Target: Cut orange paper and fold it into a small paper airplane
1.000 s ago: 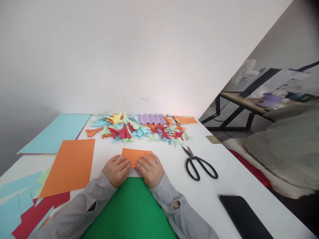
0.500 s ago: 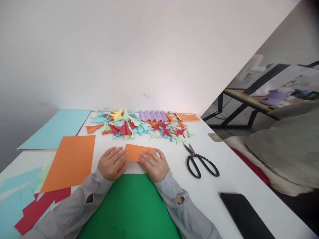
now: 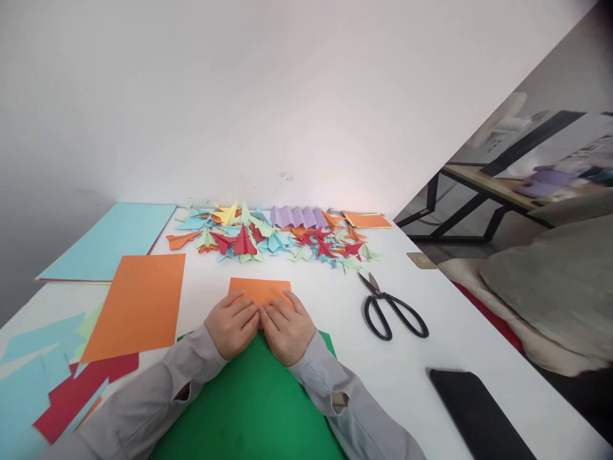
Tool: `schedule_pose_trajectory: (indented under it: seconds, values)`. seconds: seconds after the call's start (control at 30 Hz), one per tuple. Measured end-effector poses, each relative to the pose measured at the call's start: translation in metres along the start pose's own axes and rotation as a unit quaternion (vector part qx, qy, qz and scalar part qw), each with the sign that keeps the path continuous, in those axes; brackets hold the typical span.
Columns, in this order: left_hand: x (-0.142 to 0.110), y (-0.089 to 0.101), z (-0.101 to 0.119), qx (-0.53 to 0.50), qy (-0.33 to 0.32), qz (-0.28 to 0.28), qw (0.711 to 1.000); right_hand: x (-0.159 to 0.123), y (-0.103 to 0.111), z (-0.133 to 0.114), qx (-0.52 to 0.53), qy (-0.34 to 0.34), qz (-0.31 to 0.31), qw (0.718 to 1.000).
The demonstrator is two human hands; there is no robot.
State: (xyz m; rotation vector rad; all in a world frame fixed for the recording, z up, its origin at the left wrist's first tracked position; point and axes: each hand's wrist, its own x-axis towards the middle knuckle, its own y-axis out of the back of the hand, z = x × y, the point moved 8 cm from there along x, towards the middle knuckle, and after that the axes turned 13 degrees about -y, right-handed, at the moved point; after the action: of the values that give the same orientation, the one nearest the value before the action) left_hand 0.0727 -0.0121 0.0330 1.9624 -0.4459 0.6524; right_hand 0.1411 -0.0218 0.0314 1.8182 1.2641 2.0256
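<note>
Orange paper: the small, flat, rectangular orange paper (image 3: 259, 287) lies just beyond and partly under the grip, over the white surface (image 3: 330, 297); its visible part runs longer from side to side, across the line of reach.
Left hand: the left hand (image 3: 233, 326) has bent fingers on the paper's left half.
Right hand: the right hand (image 3: 290, 329) covers the right half likewise; neither is nearer, both touch it, and their fingertips meet around the middle of the side towards the person.
Grip: fingers lie over the paper from above; the thumbs are hidden, so I cannot tell whether it is pinched or only pressed.
Green sheet: a smooth green sheet (image 3: 258, 409), material unclear, spreads on the person's side of the grip.
Scissors: black-handled metal scissors (image 3: 378, 295) lie right of the grip, well apart, blades slightly parted and pointing away.
Folded pieces: a heap of multicoloured folded paper planes (image 3: 244, 241) lies beyond the grip.
Large sheet: a big rectangular orange paper sheet (image 3: 136, 306) lies left of the grip, not touching it.
</note>
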Motion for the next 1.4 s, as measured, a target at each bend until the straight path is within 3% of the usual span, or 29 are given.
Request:
schedule_pose_trajectory:
  seconds: [0.2,0.43,0.57,0.67,0.97,1.4]
  values:
    - [0.001,-0.001,-0.001,-0.02,0.0,-0.009,1.0,0.003,0.0,0.005,0.006,0.005,-0.024,1.0]
    - [-0.008,0.007,-0.019,0.007,0.01,-0.014,1.0,-0.001,0.004,0.043,-0.032,-0.007,-0.025,0.999]
    - [-0.012,0.008,-0.024,0.016,0.018,-0.014,1.0,0.0,0.014,0.058,-0.052,-0.053,0.013,0.997]
    - [-0.01,0.007,-0.02,0.007,0.006,-0.009,1.0,0.002,0.014,0.051,-0.025,-0.064,0.012,0.998]
    - [-0.004,-0.004,-0.007,-0.027,0.005,-0.037,0.999,-0.005,-0.008,0.018,0.019,0.005,-0.009,1.0]
    - [-0.003,0.008,-0.017,0.011,0.01,-0.012,1.0,-0.001,0.005,0.031,-0.019,-0.005,0.019,1.0]
